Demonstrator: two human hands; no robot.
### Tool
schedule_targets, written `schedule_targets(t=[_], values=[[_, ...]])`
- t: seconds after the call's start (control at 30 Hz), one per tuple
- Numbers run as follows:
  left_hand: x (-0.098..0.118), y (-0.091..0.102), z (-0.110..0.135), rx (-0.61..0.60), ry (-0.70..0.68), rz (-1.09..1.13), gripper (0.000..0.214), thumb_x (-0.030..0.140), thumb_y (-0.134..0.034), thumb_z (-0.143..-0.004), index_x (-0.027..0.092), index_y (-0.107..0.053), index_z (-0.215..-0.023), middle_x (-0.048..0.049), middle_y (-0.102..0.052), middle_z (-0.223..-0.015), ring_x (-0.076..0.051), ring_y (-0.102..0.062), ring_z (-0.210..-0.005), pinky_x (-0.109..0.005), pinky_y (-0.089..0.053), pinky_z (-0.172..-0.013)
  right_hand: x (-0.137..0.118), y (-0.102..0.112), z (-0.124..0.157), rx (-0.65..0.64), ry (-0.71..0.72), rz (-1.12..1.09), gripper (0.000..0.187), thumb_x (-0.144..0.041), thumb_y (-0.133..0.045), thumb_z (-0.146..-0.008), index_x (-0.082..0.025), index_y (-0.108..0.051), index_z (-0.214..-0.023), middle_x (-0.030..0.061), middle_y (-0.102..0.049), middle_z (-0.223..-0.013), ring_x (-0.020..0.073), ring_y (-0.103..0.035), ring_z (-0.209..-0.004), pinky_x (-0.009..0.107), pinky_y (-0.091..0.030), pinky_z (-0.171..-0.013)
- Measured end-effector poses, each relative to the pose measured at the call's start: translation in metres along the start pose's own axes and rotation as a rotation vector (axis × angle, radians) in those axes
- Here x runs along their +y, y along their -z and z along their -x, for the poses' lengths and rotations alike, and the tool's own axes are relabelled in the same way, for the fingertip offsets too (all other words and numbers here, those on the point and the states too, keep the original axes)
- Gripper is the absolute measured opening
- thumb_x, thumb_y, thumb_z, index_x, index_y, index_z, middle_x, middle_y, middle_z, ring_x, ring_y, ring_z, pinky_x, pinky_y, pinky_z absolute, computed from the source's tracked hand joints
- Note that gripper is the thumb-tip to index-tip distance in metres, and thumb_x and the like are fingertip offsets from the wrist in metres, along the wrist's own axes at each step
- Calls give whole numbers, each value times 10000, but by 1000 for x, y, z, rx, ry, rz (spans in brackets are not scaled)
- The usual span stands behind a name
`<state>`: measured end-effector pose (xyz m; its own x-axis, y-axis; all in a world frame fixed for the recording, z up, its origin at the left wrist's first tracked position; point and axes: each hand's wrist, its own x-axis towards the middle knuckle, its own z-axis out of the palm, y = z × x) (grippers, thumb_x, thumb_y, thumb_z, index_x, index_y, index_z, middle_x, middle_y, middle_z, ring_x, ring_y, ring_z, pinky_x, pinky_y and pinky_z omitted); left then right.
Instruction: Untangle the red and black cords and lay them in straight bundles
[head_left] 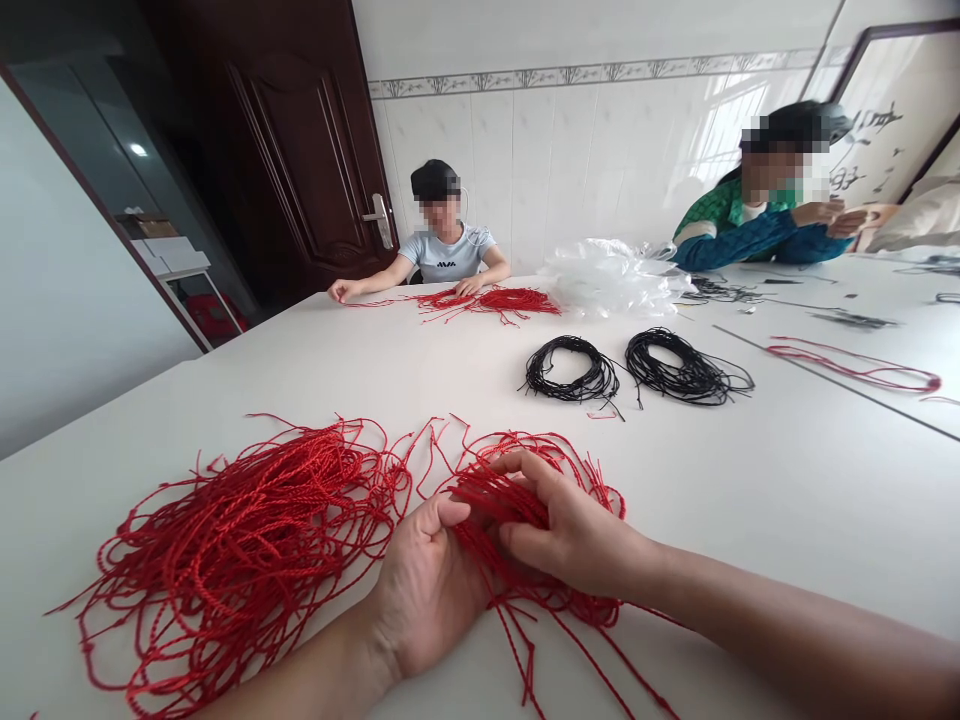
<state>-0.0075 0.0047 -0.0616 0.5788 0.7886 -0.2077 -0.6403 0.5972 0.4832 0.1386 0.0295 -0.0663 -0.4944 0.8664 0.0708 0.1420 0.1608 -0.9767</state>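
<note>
A looped bundle of red braided cords [525, 492] lies at the middle front of the table, its loose ends trailing toward me. My left hand [435, 575] cups the near left side of the bundle, thumb bent over the cords and the other fingers partly hidden beneath. From the right, my right hand [570, 525] curls its fingers and thumb around the same cords. A larger, tangled pile of red cords [255, 550] spreads to the left of my left hand, with several strands reaching close to my wrist.
Two coils of black cord [570, 370] lie beyond my hands. Farther back are clear plastic bags [611, 278] and a thin red cord loop [862, 368] at right. One person [450, 250] handles red cords [487, 301] across the table; another person [765, 220] sits at far right.
</note>
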Motion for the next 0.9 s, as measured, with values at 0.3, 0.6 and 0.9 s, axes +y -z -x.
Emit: schedule_targets(t=[0.3, 0.6, 0.9], values=[[0, 1, -3, -14, -50, 9, 285, 159, -331, -724, 159, -585, -853, -44, -617, -879, -169, -542, -830, -331, -359, -816, 1, -3, 1, 30, 2, 165, 474, -154, -559, -646, -236, -394, -1082, -34, -542, -692, 104, -496, -558, 258, -410, -576], [-2, 2, 0, 22, -27, 16, 296, 172, -333, -715, 129, -591, -853, -48, -614, -809, -162, -540, -771, -314, -362, -789, -2, -6, 2, 28, 30, -128, 337, -82, -394, -702, -231, -355, -1001, -28, -506, -735, 92, -492, -587, 225, -411, -528], [-3, 8, -5, -91, 14, 27, 347, 171, -316, -700, 117, -584, -914, -66, -620, -832, -186, -534, -829, -339, -340, -816, 3, -9, 1, 6, 38, -63, 427, -158, -577, -677, -233, -381, -1049, -27, -554, -749, 94, -493, -615, 219, -406, -554]])
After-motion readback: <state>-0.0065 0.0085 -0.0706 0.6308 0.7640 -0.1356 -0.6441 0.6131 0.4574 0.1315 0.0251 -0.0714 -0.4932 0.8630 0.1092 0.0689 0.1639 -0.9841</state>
